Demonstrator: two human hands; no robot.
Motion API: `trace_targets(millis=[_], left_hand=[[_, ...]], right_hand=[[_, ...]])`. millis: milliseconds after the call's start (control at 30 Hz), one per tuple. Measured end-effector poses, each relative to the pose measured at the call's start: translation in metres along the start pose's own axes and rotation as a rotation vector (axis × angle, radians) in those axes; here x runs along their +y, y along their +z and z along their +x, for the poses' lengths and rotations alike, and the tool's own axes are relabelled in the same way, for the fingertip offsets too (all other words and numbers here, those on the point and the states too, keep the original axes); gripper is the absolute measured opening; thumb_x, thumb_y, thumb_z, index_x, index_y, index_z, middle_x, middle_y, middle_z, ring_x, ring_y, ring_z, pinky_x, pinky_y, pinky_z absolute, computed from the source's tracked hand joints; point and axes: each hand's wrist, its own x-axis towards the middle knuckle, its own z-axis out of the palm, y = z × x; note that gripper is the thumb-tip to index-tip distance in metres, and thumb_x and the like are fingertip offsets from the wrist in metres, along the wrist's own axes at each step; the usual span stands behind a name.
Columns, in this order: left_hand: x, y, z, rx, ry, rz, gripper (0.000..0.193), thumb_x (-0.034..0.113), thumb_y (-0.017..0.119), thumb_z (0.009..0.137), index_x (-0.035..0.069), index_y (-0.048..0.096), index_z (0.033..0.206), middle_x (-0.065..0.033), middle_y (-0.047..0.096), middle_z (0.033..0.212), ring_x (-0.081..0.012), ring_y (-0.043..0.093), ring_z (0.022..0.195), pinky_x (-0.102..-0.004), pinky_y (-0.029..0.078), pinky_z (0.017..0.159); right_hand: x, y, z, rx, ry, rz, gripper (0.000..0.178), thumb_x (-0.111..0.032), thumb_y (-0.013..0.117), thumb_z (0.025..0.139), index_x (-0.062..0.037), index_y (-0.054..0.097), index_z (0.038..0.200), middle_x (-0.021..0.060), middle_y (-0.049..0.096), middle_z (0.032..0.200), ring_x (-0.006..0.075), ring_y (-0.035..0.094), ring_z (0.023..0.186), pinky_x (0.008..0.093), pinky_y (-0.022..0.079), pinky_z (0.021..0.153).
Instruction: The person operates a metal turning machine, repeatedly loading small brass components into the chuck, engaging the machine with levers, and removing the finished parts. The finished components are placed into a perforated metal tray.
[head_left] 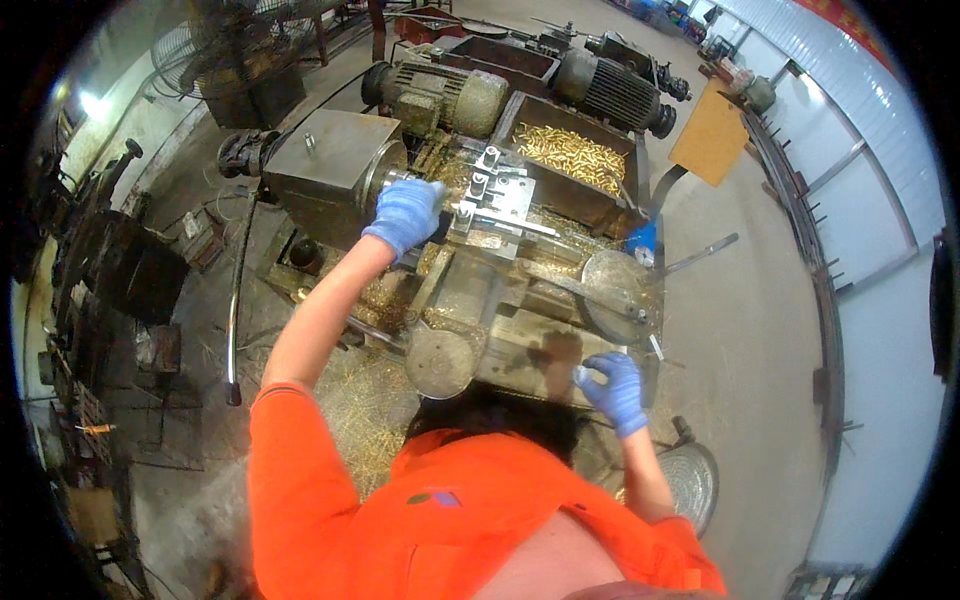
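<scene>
Matt, knitted-looking blue cloth covers the left hand (405, 214) and the right hand (615, 392); the orange shirt (300, 480) is matt cloth too. The boxy machine housing (325, 160) is dull, grimy metal, while the clamp block (514, 197) and long lever (233, 330) look smoother — silvery, catching light. Small gold-coloured pieces (575, 158) gleam like polished metal — glossy beside their dark, rough-looking metal bin (590, 208).

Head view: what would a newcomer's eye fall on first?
The bright orange top fills the lower middle. The blue-gloved left hand is beside the boxy metal housing, the gloved right hand lower right of centre. At upper centre, a dark bin holds heaped gold-coloured pieces.
</scene>
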Motion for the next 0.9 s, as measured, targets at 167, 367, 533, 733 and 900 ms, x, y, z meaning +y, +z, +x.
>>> trace_targets(millis=[167, 367, 533, 733, 900], left_hand=[[0.003, -0.004, 0.012, 0.139, -0.003, -0.099, 0.016, 0.022, 0.057, 0.077, 0.014, 0.063, 0.089, -0.0142, 0.062, 0.077, -0.0336, 0.060, 0.070, -0.0446, 0.047, 0.064], [-0.018, -0.033, -0.015, 0.564, -0.021, -0.160, 0.015, 0.019, 0.056, 0.080, 0.015, 0.062, 0.093, -0.0132, 0.062, 0.077, -0.0305, 0.061, 0.068, -0.0397, 0.048, 0.059], [-0.058, -0.068, -0.042, 0.573, -0.208, 0.057, 0.029, 0.019, 0.059, 0.078, 0.011, 0.061, 0.106, -0.0122, 0.064, 0.091, -0.0295, 0.062, 0.080, -0.0377, 0.049, 0.068], [-0.075, -0.069, -0.056, 0.180, -0.384, 0.060, 0.031, 0.034, 0.052, 0.084, 0.023, 0.059, 0.113, -0.0184, 0.063, 0.084, -0.0345, 0.060, 0.076, -0.0424, 0.047, 0.066], [-0.095, -0.059, -0.065, 0.191, -0.314, -0.458, 0.042, 0.037, 0.049, 0.089, 0.011, 0.053, 0.122, -0.0137, 0.061, 0.110, -0.0226, 0.061, 0.091, -0.0307, 0.046, 0.080]], right_hand=[[-0.003, -0.001, -0.003, -0.009, 0.034, 0.002, 0.019, -0.025, 0.071, 0.069, -0.0075, 0.066, 0.075, 0.0108, 0.063, 0.076, 0.0296, 0.058, 0.072, 0.0383, 0.045, 0.070], [0.000, -0.006, -0.014, -0.006, 0.080, 0.015, 0.019, -0.024, 0.071, 0.068, -0.0063, 0.066, 0.075, 0.0115, 0.063, 0.076, 0.0299, 0.059, 0.074, 0.0380, 0.045, 0.070], [0.009, -0.005, -0.034, 0.029, 0.214, 0.027, 0.021, -0.024, 0.071, 0.068, -0.0060, 0.067, 0.077, 0.0118, 0.063, 0.076, 0.0304, 0.059, 0.074, 0.0385, 0.045, 0.070], [0.022, -0.014, -0.063, 0.088, 0.311, -0.067, 0.028, -0.035, 0.068, 0.071, -0.0074, 0.067, 0.076, 0.0124, 0.063, 0.075, 0.0298, 0.059, 0.073, 0.0372, 0.044, 0.070], [0.059, -0.036, -0.107, 0.045, 0.561, -0.139, 0.036, -0.044, 0.061, 0.073, -0.0088, 0.066, 0.076, 0.0159, 0.062, 0.075, 0.0350, 0.059, 0.071, 0.0413, 0.047, 0.067]])
